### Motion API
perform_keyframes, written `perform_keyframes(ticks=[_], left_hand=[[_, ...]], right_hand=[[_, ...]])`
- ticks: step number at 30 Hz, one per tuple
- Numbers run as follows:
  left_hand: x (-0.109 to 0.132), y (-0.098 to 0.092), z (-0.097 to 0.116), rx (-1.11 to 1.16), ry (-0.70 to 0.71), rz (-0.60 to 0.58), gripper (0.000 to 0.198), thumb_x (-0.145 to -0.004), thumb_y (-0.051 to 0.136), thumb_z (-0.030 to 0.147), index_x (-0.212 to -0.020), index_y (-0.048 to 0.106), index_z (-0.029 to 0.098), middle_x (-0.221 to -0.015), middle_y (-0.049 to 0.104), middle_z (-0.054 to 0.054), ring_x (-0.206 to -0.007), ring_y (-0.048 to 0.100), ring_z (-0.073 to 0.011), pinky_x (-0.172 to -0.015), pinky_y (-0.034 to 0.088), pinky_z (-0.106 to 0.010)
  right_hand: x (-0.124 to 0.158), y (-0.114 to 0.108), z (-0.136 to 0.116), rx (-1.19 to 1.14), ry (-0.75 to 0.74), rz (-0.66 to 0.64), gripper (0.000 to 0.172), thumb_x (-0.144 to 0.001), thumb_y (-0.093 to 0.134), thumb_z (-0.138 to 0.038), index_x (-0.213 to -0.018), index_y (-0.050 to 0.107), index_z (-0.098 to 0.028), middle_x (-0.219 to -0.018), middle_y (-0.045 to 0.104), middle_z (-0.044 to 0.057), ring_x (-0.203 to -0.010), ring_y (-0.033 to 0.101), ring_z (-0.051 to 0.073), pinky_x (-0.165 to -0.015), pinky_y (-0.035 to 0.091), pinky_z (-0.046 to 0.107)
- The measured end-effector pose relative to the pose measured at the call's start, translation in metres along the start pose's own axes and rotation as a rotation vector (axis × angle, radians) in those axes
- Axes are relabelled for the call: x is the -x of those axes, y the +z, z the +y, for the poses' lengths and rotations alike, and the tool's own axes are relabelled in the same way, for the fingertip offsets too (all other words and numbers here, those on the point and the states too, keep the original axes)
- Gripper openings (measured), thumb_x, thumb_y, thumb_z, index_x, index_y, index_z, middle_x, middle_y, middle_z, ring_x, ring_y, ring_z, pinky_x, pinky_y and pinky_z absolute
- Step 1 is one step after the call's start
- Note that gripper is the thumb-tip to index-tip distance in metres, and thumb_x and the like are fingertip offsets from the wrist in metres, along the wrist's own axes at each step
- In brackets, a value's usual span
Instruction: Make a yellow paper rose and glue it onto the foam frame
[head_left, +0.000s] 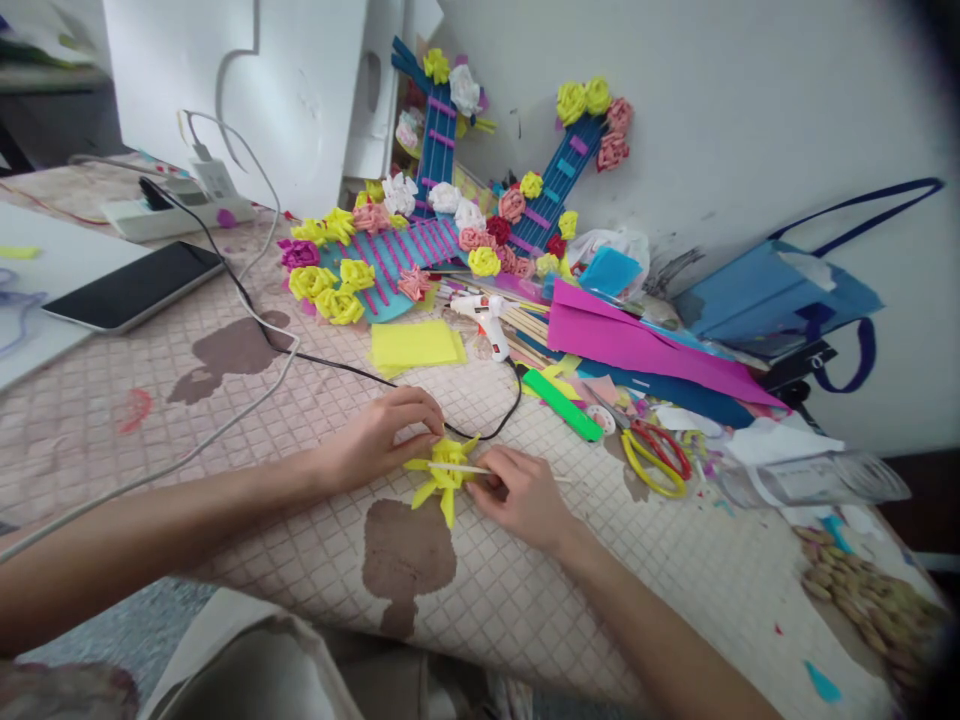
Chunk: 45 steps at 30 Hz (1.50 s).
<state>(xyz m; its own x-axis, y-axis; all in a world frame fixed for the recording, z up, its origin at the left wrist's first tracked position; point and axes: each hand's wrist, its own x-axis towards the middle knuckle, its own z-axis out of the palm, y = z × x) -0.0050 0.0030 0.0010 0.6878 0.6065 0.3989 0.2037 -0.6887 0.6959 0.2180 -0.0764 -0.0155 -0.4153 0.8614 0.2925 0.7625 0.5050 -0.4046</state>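
Observation:
A yellow paper flower (445, 472) with pointed strips lies on the patterned tablecloth (525, 600) between my hands. My left hand (386, 432) pinches the flower's upper left side with curled fingers. My right hand (521, 492) is closed on a thin pale stick (459, 467) that lies across the flower and runs on past the hand. Both hands rest low on the table.
Behind the hands lie a stack of yellow paper (415, 345), a white glue gun (491, 320) with a black cord, a green cutter (562, 403), red and yellow scissors (656, 455), magenta foam sheets (637, 345), a flower-covered blue craft frame (420, 240), a phone (135, 285) and a power strip (176, 205).

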Motion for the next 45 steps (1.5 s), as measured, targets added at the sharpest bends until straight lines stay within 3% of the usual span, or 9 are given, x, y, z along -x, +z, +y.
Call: perform_keyframes(ticks=[10,15,22,27,30,32,35,39,45], left_hand=[[-0.003,-0.013,-0.009,-0.052,-0.064,0.075,0.015,-0.090,0.048,0.020,-0.095,0.063,0.018,-0.095,0.064,-0.005,-0.091,0.060,-0.0168,-0.082,0.048,-0.030],[-0.005,-0.022,-0.017,-0.131,-0.168,0.242,0.012,-0.085,0.056,0.027,-0.079,0.057,0.017,-0.094,0.064,-0.005,-0.086,0.060,-0.0160,-0.075,0.049,-0.029],[-0.010,-0.042,-0.030,-0.192,-0.248,0.471,0.026,-0.078,0.060,0.029,-0.101,0.054,0.018,-0.102,0.062,-0.006,-0.086,0.060,-0.0177,-0.068,0.049,-0.030],[-0.009,-0.049,-0.036,-0.141,-0.262,0.529,0.018,-0.071,0.041,0.007,-0.064,0.052,0.018,-0.065,0.056,0.000,-0.063,0.053,-0.0131,-0.059,0.041,-0.027],[-0.006,-0.044,-0.026,-0.119,-0.242,0.439,0.020,-0.072,0.037,0.005,-0.062,0.049,0.018,-0.060,0.049,0.002,-0.060,0.048,-0.0124,-0.059,0.039,-0.027],[-0.003,-0.038,-0.013,-0.145,-0.216,0.313,0.018,-0.081,0.040,0.011,-0.086,0.056,0.018,-0.076,0.056,0.000,-0.069,0.052,-0.0140,-0.064,0.042,-0.028],[0.003,-0.028,0.007,-0.181,0.004,0.120,0.013,-0.087,0.050,0.022,-0.098,0.055,0.016,-0.094,0.058,-0.005,-0.087,0.055,-0.0174,-0.077,0.045,-0.031],[0.014,-0.013,0.023,-0.167,0.247,-0.114,0.027,-0.083,0.063,0.035,-0.102,0.055,0.018,-0.099,0.058,-0.007,-0.094,0.053,-0.0199,-0.083,0.043,-0.033],[0.020,0.004,0.029,-0.232,0.210,-0.282,0.027,-0.083,0.061,0.032,-0.104,0.054,0.018,-0.102,0.057,-0.008,-0.095,0.050,-0.0227,-0.083,0.040,-0.036]], right_hand=[[0.001,0.002,0.002,-0.009,-0.019,0.000,0.005,-0.084,0.054,-0.019,-0.078,0.053,-0.019,-0.072,0.060,0.001,-0.064,0.054,0.013,-0.058,0.039,0.024],[0.003,0.002,0.002,-0.008,-0.020,-0.001,0.005,-0.084,0.053,-0.019,-0.079,0.053,-0.019,-0.073,0.060,0.001,-0.064,0.054,0.013,-0.059,0.040,0.024],[0.003,0.002,0.002,0.015,-0.024,-0.002,0.005,-0.084,0.054,-0.021,-0.080,0.055,-0.018,-0.074,0.061,0.001,-0.064,0.054,0.012,-0.058,0.039,0.023],[0.003,0.002,0.002,0.017,-0.032,0.001,0.008,-0.086,0.054,-0.024,-0.082,0.055,-0.018,-0.074,0.061,0.001,-0.064,0.056,0.012,-0.058,0.040,0.023],[0.006,0.000,0.002,-0.034,-0.031,0.037,0.012,-0.089,0.052,-0.029,-0.089,0.055,-0.017,-0.077,0.063,0.002,-0.063,0.057,0.012,-0.057,0.042,0.022],[0.009,-0.003,0.001,-0.047,-0.051,0.088,0.011,-0.091,0.048,-0.026,-0.092,0.055,-0.017,-0.078,0.064,0.002,-0.064,0.058,0.011,-0.058,0.043,0.022],[0.015,-0.007,0.000,-0.007,-0.126,0.127,0.012,-0.092,0.046,-0.021,-0.091,0.057,-0.018,-0.080,0.064,0.003,-0.070,0.060,0.013,-0.062,0.045,0.023],[0.022,-0.012,-0.001,0.077,-0.212,0.105,0.013,-0.092,0.048,-0.023,-0.091,0.060,-0.018,-0.085,0.064,0.005,-0.074,0.060,0.014,-0.064,0.046,0.024],[0.025,-0.013,-0.001,0.115,-0.233,0.078,0.015,-0.092,0.049,-0.024,-0.093,0.061,-0.017,-0.085,0.065,0.005,-0.074,0.059,0.013,-0.064,0.046,0.024]])
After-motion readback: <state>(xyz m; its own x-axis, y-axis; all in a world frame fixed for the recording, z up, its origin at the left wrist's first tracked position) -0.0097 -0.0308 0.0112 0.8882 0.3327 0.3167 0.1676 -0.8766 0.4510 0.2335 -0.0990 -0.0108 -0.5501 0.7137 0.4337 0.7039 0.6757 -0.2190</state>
